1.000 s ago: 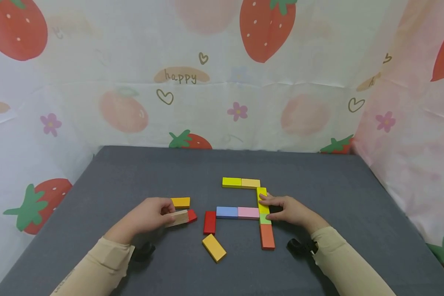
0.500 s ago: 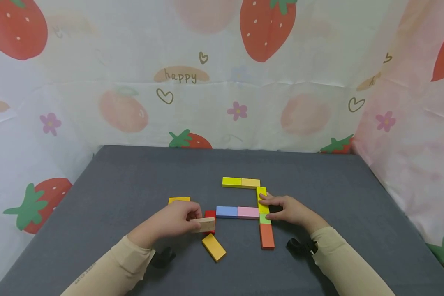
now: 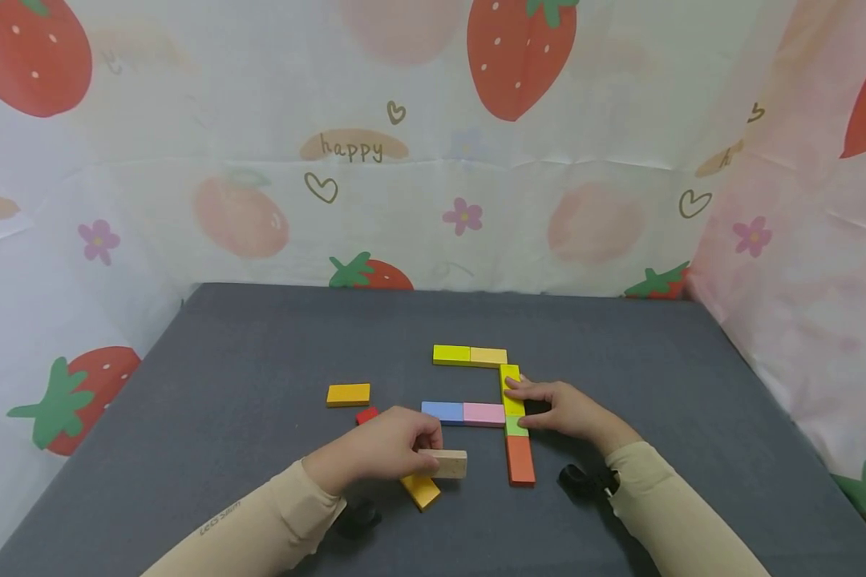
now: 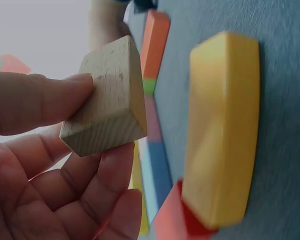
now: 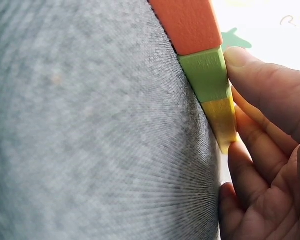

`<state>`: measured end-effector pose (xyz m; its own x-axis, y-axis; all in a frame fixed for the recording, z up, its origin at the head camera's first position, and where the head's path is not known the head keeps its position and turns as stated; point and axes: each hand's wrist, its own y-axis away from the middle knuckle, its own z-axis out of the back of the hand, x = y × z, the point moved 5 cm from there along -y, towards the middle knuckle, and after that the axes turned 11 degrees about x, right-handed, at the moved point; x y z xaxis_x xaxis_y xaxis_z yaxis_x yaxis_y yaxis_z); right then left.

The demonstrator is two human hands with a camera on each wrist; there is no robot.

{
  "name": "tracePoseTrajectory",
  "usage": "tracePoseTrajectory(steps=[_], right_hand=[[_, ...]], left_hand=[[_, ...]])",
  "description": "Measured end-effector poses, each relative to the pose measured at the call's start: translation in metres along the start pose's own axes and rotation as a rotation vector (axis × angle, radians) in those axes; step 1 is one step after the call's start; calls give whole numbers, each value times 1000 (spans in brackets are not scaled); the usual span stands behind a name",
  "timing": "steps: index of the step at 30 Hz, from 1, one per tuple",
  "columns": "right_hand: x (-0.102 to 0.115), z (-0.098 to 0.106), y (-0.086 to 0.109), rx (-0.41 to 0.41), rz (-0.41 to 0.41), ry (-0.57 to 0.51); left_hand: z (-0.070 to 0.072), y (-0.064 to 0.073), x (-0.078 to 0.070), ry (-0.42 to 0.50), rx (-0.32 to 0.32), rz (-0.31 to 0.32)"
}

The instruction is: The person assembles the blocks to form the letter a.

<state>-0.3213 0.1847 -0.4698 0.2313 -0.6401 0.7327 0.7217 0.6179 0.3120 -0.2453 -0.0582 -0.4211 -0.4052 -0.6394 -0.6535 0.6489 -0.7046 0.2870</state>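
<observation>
My left hand (image 3: 382, 449) pinches a plain wooden block (image 4: 105, 95) between thumb and fingers, held above the table in front of the blue block (image 3: 443, 413) and pink block (image 3: 484, 414). Below it lies a yellow-orange block (image 4: 225, 130), partly covered by the hand in the head view. A red block (image 4: 180, 220) beside that one is mostly hidden. My right hand (image 3: 570, 413) rests its fingertips on the yellow block (image 3: 511, 389) and its thumb on the green block (image 5: 205, 75), fingers fairly straight. An orange-red block (image 3: 521, 461) adjoins the green one.
At the far end of the row lie a yellow block (image 3: 451, 355) and a tan block (image 3: 488, 357), end to end. A loose orange-yellow block (image 3: 348, 395) and a partly hidden red block (image 3: 366, 415) lie to the left. The grey table (image 3: 274, 336) meets a strawberry-print curtain (image 3: 433, 80).
My left hand has carried the wooden block rightward and nearer to me, away from the left-hand red block, past the other red one. The right hand stays in place.
</observation>
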Motion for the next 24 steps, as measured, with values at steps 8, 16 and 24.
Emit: tracePoseTrajectory(steps=[8, 16, 24], right_hand=[[1, 0, 1, -5, -7, -11], [1, 0, 0, -2, -6, -17], [1, 0, 1, -7, -12, -14]], left_hand=[[-17, -11, -12, 30, 56, 36], [-30, -20, -18, 18, 89, 27], [-37, -23, -20, -42, 113, 27]])
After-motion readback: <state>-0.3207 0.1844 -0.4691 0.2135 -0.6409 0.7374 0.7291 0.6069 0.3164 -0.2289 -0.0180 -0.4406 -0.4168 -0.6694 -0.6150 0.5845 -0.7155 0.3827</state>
